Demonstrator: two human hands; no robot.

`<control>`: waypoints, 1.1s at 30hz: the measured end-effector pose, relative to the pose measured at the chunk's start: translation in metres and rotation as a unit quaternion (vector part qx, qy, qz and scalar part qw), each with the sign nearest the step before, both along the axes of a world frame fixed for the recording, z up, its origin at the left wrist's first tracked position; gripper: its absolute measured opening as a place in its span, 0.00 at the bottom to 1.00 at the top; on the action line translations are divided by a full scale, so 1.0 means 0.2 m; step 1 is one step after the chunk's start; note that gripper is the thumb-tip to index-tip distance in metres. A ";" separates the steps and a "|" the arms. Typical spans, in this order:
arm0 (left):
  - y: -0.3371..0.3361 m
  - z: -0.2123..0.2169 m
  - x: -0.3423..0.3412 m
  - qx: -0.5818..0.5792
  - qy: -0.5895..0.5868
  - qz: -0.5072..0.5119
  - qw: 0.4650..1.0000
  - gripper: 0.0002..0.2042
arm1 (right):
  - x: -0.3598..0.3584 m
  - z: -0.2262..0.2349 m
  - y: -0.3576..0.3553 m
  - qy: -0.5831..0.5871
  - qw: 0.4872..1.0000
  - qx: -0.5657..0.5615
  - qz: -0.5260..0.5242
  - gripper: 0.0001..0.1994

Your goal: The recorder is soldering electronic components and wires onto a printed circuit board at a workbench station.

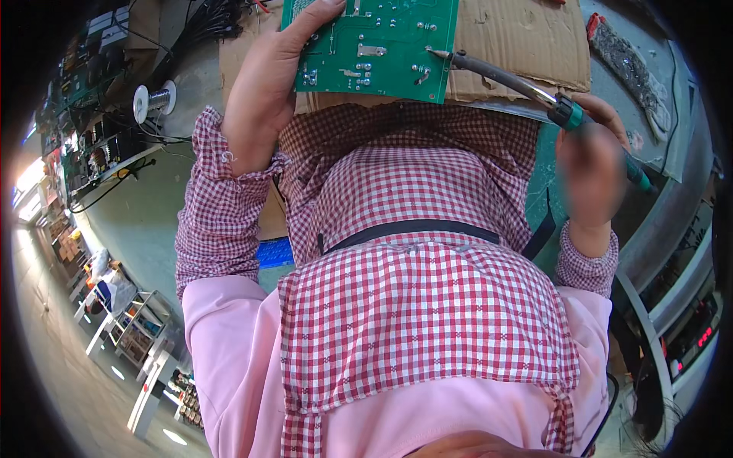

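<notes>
Green board (378,46) gripped at its edge by left hand (267,84); right hand (592,164) closed around iron (534,95), tip touching board, over cardboard (519,38).

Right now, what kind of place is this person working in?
Probably an electronics repair or assembly workshop. The right hand holds a soldering iron to a green circuit board, steadied by the left hand, with a solder spool nearby.
</notes>
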State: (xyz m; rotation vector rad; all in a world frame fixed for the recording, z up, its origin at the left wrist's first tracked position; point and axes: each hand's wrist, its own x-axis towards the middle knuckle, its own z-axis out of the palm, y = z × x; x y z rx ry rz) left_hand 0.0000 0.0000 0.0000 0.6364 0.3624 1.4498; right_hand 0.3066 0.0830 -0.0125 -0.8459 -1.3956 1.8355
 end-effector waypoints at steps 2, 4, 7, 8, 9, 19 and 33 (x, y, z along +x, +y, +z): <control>-0.01 0.13 0.06 -0.386 0.217 0.186 0.877 0.21 | 0.00 -0.01 0.00 0.007 1.000 0.012 -0.015 0.22; -0.01 0.13 0.05 -0.388 0.215 0.183 0.877 0.20 | 0.01 -0.02 0.01 0.027 1.000 0.002 -0.010 0.21; -0.03 -0.04 -0.05 -0.207 0.115 0.099 0.966 0.20 | 0.00 -0.01 0.01 0.045 0.999 -0.007 -0.001 0.20; -0.03 -0.10 -0.07 -0.012 0.012 0.008 1.000 0.20 | -0.01 -0.01 0.01 0.042 0.999 -0.006 -0.004 0.20; -0.03 -0.05 -0.04 -0.012 0.009 0.005 1.000 0.20 | 0.00 -0.01 0.02 0.040 0.999 -0.007 -0.007 0.20; -0.04 0.11 0.04 -0.380 0.213 0.179 0.882 0.20 | 0.01 0.00 0.03 0.038 0.999 0.027 0.014 0.21; -0.01 0.14 0.06 -0.372 0.187 0.202 0.886 0.18 | 0.01 0.06 0.04 0.002 0.997 0.077 0.008 0.20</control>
